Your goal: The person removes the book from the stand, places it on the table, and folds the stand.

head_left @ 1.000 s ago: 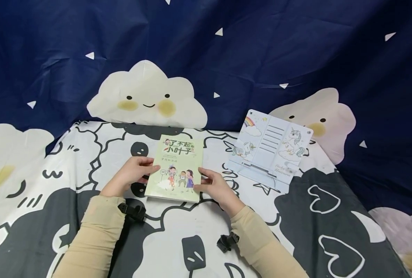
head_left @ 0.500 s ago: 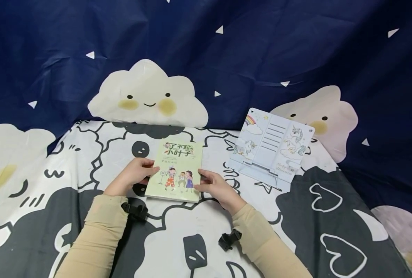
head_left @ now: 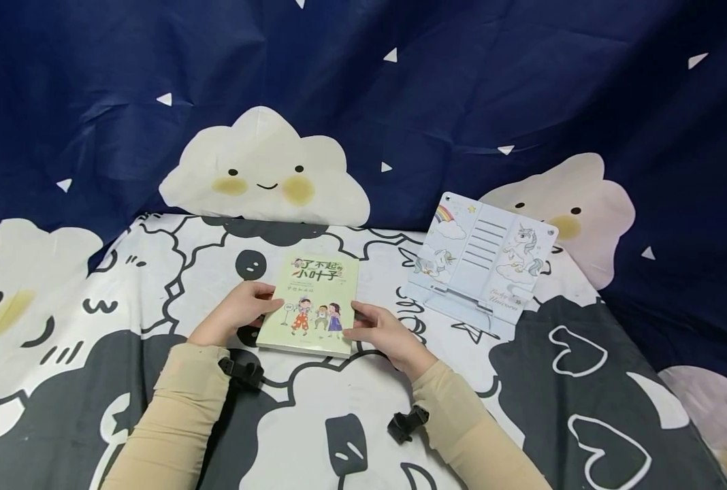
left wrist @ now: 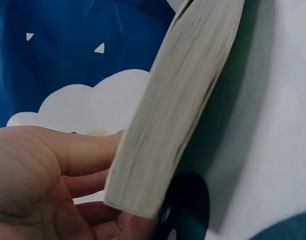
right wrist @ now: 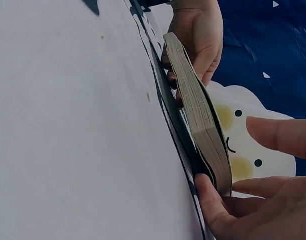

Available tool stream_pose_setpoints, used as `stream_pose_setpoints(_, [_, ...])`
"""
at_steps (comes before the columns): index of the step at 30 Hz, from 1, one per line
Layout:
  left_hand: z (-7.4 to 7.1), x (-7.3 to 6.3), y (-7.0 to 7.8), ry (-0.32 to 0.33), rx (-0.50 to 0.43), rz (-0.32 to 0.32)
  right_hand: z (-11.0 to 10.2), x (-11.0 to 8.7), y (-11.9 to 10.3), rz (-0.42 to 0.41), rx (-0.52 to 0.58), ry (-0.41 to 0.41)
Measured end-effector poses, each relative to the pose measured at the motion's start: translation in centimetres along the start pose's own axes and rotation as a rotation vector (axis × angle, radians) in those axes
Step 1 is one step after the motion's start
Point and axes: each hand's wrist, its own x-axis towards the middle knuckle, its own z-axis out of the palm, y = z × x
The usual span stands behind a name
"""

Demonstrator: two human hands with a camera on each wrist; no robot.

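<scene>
A green paperback book point(head_left: 307, 313) with cartoon children and Chinese lettering lies cover up between both hands. My left hand point(head_left: 237, 312) grips its left edge, thumb on the cover and fingers underneath. In the left wrist view, the page block point(left wrist: 168, 115) stands a little off the sheet, over a shadow. My right hand point(head_left: 391, 335) holds the lower right edge. From the right wrist, fingers point(right wrist: 213, 205) reach under and against the book's corner, while the thumb sits apart from the cover. The pages are closed.
To the right stands a pale blue unicorn book stand point(head_left: 480, 262), leaning back, with slots and a front ledge. A black-and-white cartoon cloth point(head_left: 302, 422) covers the surface. A navy curtain point(head_left: 431, 102) with clouds and triangles hangs behind.
The book's far edge has come down and nearer in the head view, so the cover looks shorter. Both hands keep their places at its edges. The head view has shifted slightly.
</scene>
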Motion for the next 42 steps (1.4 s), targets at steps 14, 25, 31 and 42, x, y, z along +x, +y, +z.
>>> stream_pose_setpoints(14, [-0.01,0.15,-0.33,0.031,-0.003,-0.022,0.07,-0.03,-0.11,0.013,0.008,0.017])
stream_pose_setpoints(25, [-0.06,-0.06,-0.04,0.036,0.003,-0.022,0.19,0.13,-0.02,0.011,-0.001,0.034])
stream_pose_setpoints(31, [-0.1,-0.01,-0.04,0.044,-0.003,-0.019,0.09,0.1,-0.12,0.017,-0.005,0.047])
stream_pose_setpoints(42, [-0.05,0.12,0.0,0.046,-0.001,-0.014,-0.46,0.0,-0.08,-0.007,0.001,0.026])
